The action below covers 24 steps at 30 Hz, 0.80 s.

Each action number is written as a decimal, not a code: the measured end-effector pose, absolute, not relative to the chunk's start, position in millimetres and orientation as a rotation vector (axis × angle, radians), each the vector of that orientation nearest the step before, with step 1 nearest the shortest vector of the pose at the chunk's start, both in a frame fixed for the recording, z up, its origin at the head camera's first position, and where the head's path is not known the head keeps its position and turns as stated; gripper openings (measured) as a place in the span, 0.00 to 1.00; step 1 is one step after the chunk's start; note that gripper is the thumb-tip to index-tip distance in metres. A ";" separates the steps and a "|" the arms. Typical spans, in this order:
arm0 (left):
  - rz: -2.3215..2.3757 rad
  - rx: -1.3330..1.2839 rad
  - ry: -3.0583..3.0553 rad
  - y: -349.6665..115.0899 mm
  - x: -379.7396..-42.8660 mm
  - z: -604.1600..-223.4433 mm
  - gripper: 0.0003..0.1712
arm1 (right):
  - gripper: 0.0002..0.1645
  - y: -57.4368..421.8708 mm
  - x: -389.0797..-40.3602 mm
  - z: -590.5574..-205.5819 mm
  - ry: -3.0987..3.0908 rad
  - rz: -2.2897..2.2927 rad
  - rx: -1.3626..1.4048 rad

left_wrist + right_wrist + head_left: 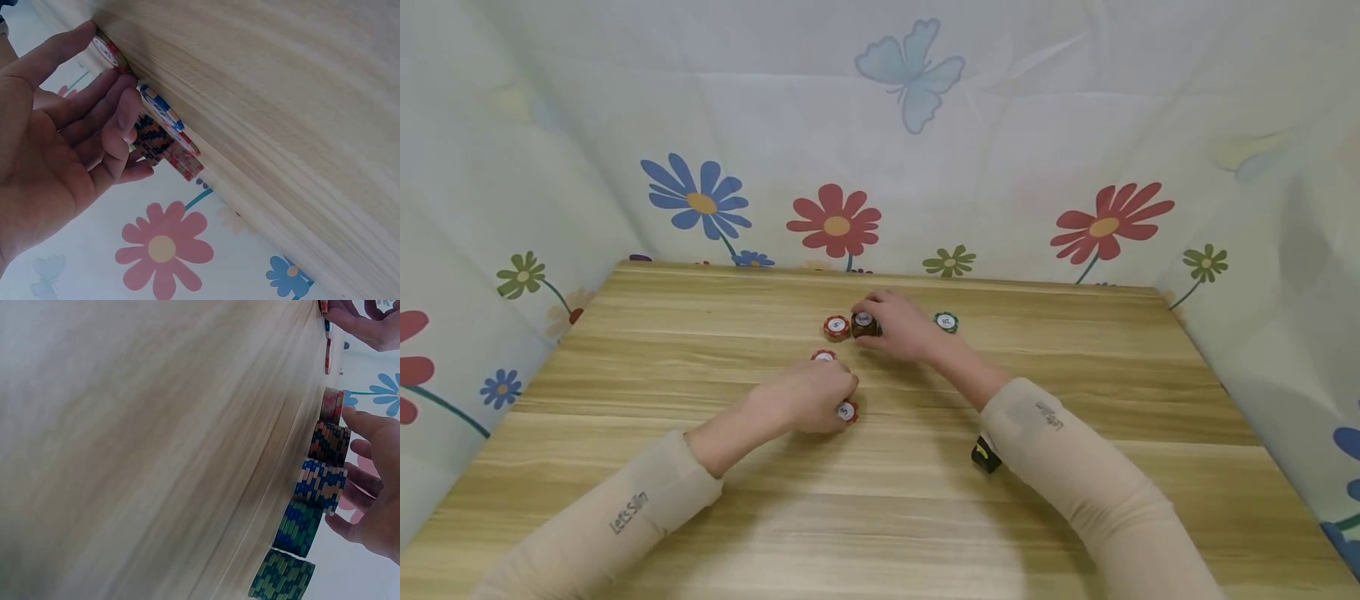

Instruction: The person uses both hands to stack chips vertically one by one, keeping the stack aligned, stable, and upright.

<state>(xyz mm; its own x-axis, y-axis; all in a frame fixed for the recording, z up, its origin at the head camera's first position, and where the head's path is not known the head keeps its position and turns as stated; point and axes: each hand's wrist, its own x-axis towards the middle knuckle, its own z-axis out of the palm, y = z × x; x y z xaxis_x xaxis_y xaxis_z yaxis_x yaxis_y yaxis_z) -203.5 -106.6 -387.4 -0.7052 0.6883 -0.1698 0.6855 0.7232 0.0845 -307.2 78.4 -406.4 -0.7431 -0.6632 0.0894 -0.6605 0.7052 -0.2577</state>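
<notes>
My left hand (pixel 812 396) pinches a red poker chip (pixel 847 412) by its edge at the table top, thumb and fingertips on either side. Just beyond lie a blue-and-white chip (pixel 164 107) and another red chip (pixel 823 356); the head view hides the blue one. Further back, my right hand (pixel 902 325) grips a stack of black chips (pixel 865 322), with the thumb at its near side and fingers reaching over. To its left stands a short red stack (pixel 837 327). Blue-and-white (pixel 322 485) and blue-green stacks (pixel 299 528) show in the right wrist view.
A green stack (pixel 946 322) ends the row on the right. A small dark object with a yellow mark (pixel 985 455) sits partly under the right sleeve. The wooden table (pixel 700 317) meets a flowered cloth (pixel 992 167) at its back edge.
</notes>
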 end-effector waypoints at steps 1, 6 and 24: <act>0.044 1.109 2.737 -107.7 -203.9 -387.9 0.15 | 0.31 77.5 -308.0 -407.5 2.892 -0.426 -1.121; 0.172 1.168 2.731 -113.8 -210.1 -389.4 0.13 | 0.31 73.5 -309.0 -409.8 2.888 -0.435 -1.127; 0.372 0.810 2.901 -147.3 -255.5 -380.4 0.14 | 0.29 58.4 -311.8 -412.4 2.892 -0.436 -1.050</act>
